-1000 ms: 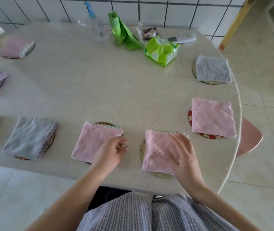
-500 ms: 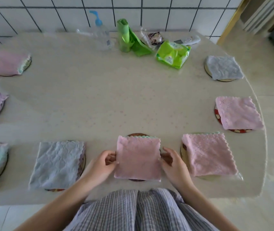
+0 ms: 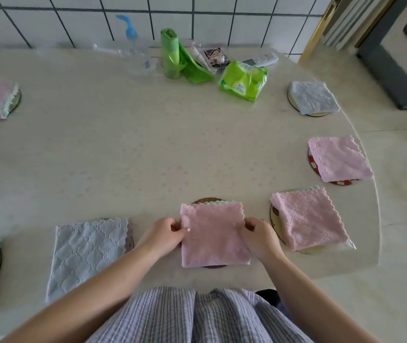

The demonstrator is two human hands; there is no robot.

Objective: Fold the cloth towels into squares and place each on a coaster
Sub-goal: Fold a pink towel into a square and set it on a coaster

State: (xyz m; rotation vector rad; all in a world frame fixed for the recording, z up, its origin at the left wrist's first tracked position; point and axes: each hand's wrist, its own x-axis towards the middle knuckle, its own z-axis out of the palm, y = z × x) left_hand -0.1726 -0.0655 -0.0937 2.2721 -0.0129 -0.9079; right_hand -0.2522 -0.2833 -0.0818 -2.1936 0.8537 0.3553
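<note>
both hands are pinching the pink towel [image 3: 213, 237] by its side edges, left hand [image 3: 164, 233] and right hand [image 3: 259, 235] equally near, towel lying square over the coaster [image 3: 203, 200] at the table's near edge

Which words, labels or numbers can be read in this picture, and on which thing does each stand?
None can be read.
Green packet: has print, too blurred to read.
Clear spray bottle: small label, too blurred.
White remote: markings too small.
</note>
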